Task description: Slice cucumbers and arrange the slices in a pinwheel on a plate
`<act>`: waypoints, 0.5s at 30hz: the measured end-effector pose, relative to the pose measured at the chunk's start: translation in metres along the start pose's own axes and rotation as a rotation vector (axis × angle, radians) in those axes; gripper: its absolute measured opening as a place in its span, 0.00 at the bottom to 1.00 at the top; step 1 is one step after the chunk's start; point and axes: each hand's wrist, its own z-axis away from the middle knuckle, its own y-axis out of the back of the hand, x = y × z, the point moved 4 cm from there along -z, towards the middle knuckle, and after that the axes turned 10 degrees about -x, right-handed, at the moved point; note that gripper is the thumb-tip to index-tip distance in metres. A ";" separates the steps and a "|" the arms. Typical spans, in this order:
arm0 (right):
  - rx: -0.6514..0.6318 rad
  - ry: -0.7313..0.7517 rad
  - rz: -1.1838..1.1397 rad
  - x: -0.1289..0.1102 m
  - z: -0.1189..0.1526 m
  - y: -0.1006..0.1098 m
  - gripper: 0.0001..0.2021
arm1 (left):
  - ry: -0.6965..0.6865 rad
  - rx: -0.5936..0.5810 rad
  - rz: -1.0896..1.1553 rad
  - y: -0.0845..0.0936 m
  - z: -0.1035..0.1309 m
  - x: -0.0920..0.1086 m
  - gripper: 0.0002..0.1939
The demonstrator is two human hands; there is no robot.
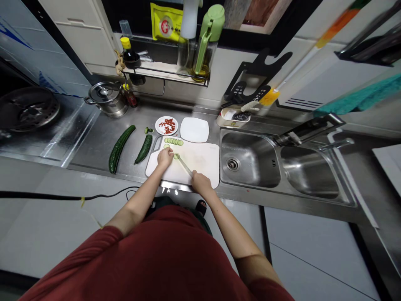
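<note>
My right hand [201, 183] is wrapped round the handle of a knife [185, 166], its blade pointing up and left over the white cutting board [205, 161]. A round cucumber slice [176, 156] lies at the blade's tip. Just left of that, my left hand [165, 158] has its fingers drawn together above the board; what they hold, if anything, is too small to make out. Another slice [166, 146] shows beyond its fingertips. Farther back on the board, several overlapping cucumber slices [174, 141] form a row.
Left of the board lie a cut cucumber [144, 149], a whole cucumber [121, 148] and cucumber ends [148, 130]. Behind it stand a plate [158, 130] of chopped red pieces and a white square plate [194, 129]. The sink [250, 161] adjoins the board's right side.
</note>
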 end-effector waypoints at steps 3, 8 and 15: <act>-0.011 -0.002 0.003 -0.001 0.000 0.002 0.12 | 0.001 -0.001 0.002 0.001 0.000 0.000 0.08; -0.035 -0.019 0.011 0.000 0.002 0.000 0.11 | 0.021 -0.019 0.002 0.002 0.001 0.002 0.08; -0.040 -0.021 0.004 0.006 0.005 -0.004 0.13 | 0.021 -0.021 0.001 0.003 0.002 0.003 0.08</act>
